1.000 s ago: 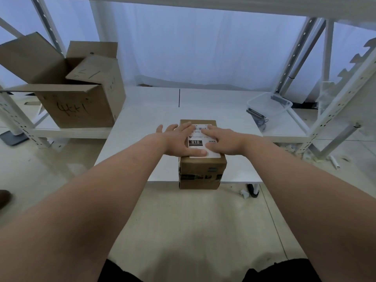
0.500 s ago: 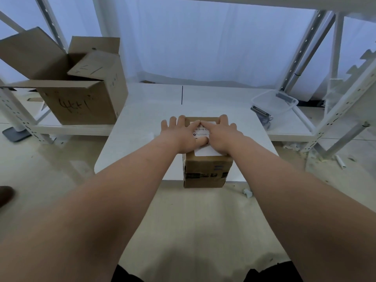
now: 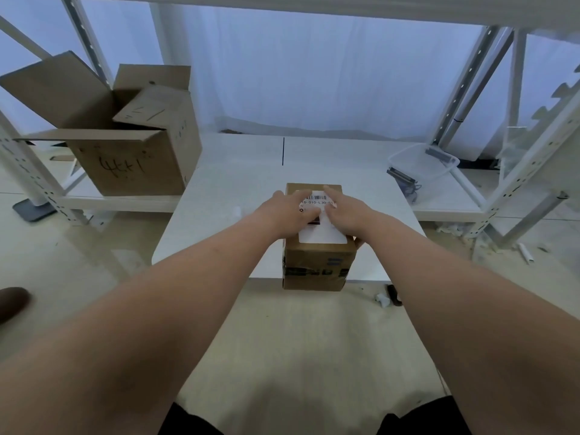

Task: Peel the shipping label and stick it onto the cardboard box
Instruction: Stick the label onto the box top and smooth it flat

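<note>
A small brown cardboard box [image 3: 317,268] stands at the near edge of the white table [image 3: 238,171]. A white shipping label [image 3: 320,235] with a barcode lies flat on the box's top. My left hand [image 3: 282,215] rests palm down on the label's left side, fingers spread. My right hand [image 3: 345,211] lies flat on its right side, thumb over the box's right edge. Both hands press on the label and cover its middle; its barcode end and its blank near end show.
A large open cardboard box [image 3: 125,152] sits on a low shelf at the left. A clear plastic bin [image 3: 422,166] stands at the table's right. White rack posts [image 3: 464,89] frame both sides. Small scraps [image 3: 383,299] lie on the floor under the table edge.
Both hands slid across the label, first away over its far part, then back toward me, so the barcode end shows again. The box stays put.
</note>
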`<state>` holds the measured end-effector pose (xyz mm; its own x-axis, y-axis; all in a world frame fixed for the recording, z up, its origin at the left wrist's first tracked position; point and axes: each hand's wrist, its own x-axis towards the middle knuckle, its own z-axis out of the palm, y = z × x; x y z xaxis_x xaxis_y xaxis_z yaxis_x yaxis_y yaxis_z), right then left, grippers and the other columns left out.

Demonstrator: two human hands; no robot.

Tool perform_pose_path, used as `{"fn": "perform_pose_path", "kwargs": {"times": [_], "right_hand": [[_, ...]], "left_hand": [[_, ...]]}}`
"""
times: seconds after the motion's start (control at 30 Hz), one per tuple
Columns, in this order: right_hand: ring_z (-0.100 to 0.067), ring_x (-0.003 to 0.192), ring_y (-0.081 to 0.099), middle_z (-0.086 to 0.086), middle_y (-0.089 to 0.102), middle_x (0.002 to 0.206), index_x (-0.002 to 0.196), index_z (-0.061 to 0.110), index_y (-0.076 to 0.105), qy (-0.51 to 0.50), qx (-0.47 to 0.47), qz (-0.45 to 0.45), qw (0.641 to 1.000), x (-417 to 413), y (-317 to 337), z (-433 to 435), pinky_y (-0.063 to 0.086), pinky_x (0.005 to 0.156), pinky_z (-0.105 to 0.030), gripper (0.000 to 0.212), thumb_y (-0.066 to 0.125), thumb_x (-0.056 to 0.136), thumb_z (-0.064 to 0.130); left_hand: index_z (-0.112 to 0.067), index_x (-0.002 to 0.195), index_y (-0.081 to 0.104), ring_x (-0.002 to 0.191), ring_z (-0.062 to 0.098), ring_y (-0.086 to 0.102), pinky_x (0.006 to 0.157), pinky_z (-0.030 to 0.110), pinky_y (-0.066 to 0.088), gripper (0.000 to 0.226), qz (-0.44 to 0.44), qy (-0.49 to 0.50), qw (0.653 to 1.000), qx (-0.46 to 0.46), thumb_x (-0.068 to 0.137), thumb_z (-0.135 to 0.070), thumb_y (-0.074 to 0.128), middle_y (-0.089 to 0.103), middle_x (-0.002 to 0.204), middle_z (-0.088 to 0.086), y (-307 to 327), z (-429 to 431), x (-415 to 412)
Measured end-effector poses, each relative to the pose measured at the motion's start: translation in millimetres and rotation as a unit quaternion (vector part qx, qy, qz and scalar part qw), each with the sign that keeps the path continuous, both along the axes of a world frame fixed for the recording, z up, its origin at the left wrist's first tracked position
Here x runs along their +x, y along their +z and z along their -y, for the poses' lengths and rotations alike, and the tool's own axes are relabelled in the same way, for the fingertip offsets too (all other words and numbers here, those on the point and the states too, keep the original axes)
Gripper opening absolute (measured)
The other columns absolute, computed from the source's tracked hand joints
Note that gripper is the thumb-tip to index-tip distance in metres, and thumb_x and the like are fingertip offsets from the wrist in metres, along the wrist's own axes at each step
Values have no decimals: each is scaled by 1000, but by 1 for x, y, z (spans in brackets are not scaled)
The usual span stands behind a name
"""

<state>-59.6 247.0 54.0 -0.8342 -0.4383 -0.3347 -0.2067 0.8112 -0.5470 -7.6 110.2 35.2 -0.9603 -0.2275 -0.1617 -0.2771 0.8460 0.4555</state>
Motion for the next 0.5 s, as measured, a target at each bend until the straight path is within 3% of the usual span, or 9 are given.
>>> {"fn": "perform_pose_path", "kwargs": {"times": [0.13,0.23,0.3,0.37,0.5], "right_hand": [[-33,123,47,-14,37,146,152,30,12,19,14,7,1000,2,3,1,45,98,-44,49,22,104,28],[-34,111,53,-12,48,127,151,29,10,-5,-11,27,1000,-1,2,1,51,90,-51,49,22,103,28],[-32,95,59,-10,55,111,147,28,16,-20,-40,53,998,-1,1,-3,57,77,-52,45,24,103,30],[-32,86,65,-10,62,110,142,25,22,-45,-69,74,994,1,2,-8,60,64,-47,44,32,101,38],[-34,79,69,-23,62,116,136,9,38,-82,15,130,988,9,14,-15,61,63,-41,74,50,86,63]], "left_hand": [[-36,149,8,87,31,59,69,35,55,72,61,-6,998,17,90,-61,39,44,131,16,0,-3,-2],[-30,150,2,89,30,60,59,33,56,72,62,20,994,83,93,-55,39,49,132,13,4,0,-5],[-26,149,11,96,29,61,60,34,57,68,58,41,987,147,93,-55,39,52,131,7,8,2,-2],[-21,145,20,91,28,64,60,35,58,70,51,60,981,177,90,-59,42,53,133,7,15,4,3],[-11,143,29,75,28,71,59,33,60,91,132,111,974,144,78,-70,51,56,129,18,32,-1,16]]}}
